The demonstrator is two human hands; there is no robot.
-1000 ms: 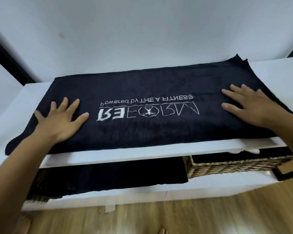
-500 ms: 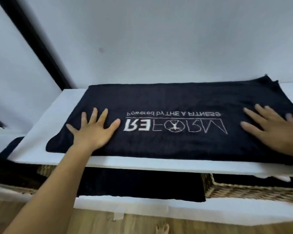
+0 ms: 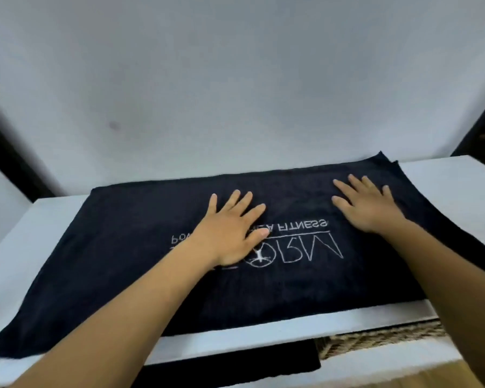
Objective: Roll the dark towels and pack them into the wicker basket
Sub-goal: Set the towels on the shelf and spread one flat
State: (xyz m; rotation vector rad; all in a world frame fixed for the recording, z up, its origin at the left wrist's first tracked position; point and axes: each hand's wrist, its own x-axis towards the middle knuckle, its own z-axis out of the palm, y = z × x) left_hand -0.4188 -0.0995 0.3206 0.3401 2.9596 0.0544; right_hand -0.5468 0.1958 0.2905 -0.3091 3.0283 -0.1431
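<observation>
Centrally, a dark towel [image 3: 118, 247] lies spread flat and unrolled along the white shelf top [image 3: 454, 180], its white printed lettering [image 3: 317, 245] facing up (it reads upside down from the wearer's side). The left hand [image 3: 227, 231], fingers straight and splayed, presses palm-down on the middle of the towel and covers part of the print. The right hand [image 3: 370, 208], likewise flat and splayed, presses nearer the towel's right end. Neither hand grips anything. The wicker basket [image 3: 375, 340] sits in the compartment under the shelf top, at right. Only a strip of its woven wall shows, so its contents cannot be told. Left of it lies another dark cloth [image 3: 235, 365], probably a second towel. Progress, as judged: early. This towel is laid out flat but no roll is begun, so rolling and packing remain.
</observation>
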